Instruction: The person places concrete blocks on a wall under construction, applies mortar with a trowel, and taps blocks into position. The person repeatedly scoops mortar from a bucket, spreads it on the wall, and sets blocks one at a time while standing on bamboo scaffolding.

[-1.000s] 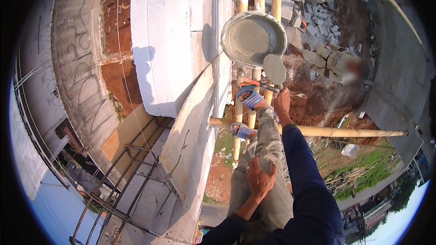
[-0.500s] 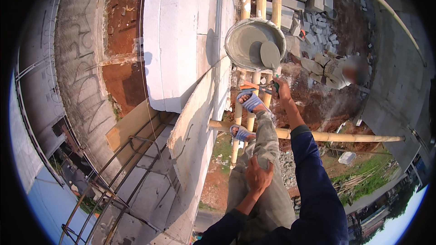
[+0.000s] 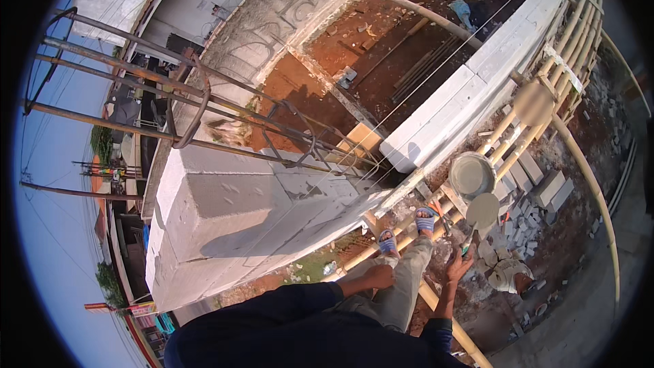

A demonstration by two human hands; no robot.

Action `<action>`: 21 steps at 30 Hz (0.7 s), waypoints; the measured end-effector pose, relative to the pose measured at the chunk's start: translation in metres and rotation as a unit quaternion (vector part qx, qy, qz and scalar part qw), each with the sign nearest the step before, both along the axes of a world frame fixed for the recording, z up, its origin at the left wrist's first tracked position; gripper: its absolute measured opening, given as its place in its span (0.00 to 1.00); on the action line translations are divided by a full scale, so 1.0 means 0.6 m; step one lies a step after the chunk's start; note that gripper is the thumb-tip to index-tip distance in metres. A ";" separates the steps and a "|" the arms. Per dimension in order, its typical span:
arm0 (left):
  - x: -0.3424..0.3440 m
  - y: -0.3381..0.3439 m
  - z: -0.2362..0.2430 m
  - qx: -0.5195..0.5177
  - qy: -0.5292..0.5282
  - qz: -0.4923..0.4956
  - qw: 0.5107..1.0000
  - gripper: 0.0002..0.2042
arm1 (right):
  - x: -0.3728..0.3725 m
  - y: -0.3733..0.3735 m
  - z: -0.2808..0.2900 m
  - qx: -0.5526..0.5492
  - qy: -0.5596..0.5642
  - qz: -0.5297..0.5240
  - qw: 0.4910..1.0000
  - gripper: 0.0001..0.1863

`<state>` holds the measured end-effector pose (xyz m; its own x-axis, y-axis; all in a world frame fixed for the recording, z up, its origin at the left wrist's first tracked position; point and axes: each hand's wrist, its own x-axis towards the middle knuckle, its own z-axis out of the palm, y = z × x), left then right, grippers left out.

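My right hand (image 3: 459, 266) grips the green handle of a round-bladed trowel (image 3: 483, 211). The blade is coated with grey mortar and overlaps the lower right edge of a bucket (image 3: 453, 187) in this view. Wet grey mortar (image 3: 470, 176) lies inside the bucket, which stands on the bamboo scaffold (image 3: 571, 48). On my bent knee rests my left hand (image 3: 379, 277); its fingers curve down out of sight, and I make out nothing in it. My sandalled feet (image 3: 425, 219) stand on the bamboo poles, beside a thin orange-red tool (image 3: 437, 208).
A white block wall (image 3: 436, 126) runs along the left of the scaffold. Steel rebar (image 3: 197, 99) juts out between it and a nearer block wall (image 3: 225, 204). A string line (image 3: 436, 71) crosses above. Far below, a person (image 3: 509, 274) is near blocks (image 3: 545, 187) and rubble.
My view has swung left, bringing more wall and rebar in. The trowel has come out of the bucket's mortar to its near right side. My left hand stays on my knee.
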<state>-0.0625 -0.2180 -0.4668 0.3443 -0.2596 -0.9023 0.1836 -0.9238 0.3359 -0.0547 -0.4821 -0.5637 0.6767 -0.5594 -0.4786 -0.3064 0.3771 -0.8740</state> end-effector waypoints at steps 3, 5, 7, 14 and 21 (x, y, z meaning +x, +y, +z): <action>0.027 0.012 0.128 -0.107 -0.046 0.020 0.993 0.17 | 0.084 -0.035 0.176 -0.113 -0.112 0.107 0.982 0.32; 0.010 0.028 0.204 -0.203 -0.090 0.041 0.974 0.15 | 0.154 -0.018 0.361 -0.343 -0.060 0.224 0.911 0.37; 0.011 0.036 0.304 -0.251 -0.160 0.137 0.945 0.14 | 0.206 0.034 0.552 -0.435 -0.209 0.205 0.852 0.30; -0.003 0.113 0.634 -0.214 -0.592 0.211 0.748 0.15 | 0.323 0.330 1.048 -0.455 -0.484 0.463 0.587 0.17; -0.033 0.285 0.742 0.066 -0.868 0.283 0.403 0.18 | 0.413 0.504 1.157 -0.591 -0.362 0.596 0.405 0.26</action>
<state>-0.0824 -0.0468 -0.0213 0.4573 0.3155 0.8314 -0.0274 -0.9295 0.3678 0.1929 -0.1795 0.1302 0.5266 0.8234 0.2115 0.8435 -0.4751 -0.2505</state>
